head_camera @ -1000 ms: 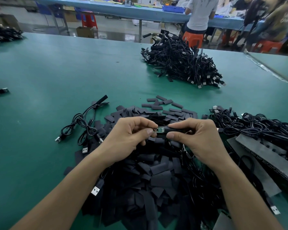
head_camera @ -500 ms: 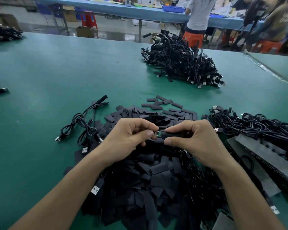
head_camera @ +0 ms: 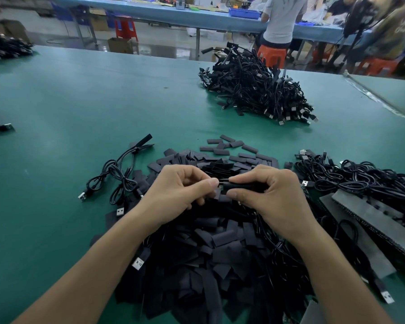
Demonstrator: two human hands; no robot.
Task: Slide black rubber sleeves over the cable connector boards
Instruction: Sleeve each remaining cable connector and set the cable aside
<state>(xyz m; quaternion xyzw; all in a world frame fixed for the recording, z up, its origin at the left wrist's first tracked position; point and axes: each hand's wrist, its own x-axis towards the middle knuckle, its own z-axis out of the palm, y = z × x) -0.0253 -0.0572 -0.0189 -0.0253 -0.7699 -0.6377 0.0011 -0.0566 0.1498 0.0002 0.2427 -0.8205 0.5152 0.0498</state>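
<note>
Green table (head_camera: pixel 103 101); left hand (head_camera: pixel 175 192), right hand (head_camera: pixel 274 195) pinch sleeve (head_camera: pixel 240 185); board hidden.

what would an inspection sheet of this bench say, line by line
surface: green table mat, partly covered near the person.
job's things: one black sleeve held between the hands; loose sleeve pile beneath; connector end at the sleeve's mouth, mostly hidden.
clutter: grey foam strips at right.
grippers: left hand pinches the connector end; right hand grips the sleeve.
cables: far heap, loose cables at left, tangled pile at right.
surroundings: blue bench, a seated person on an orange stool.
</note>
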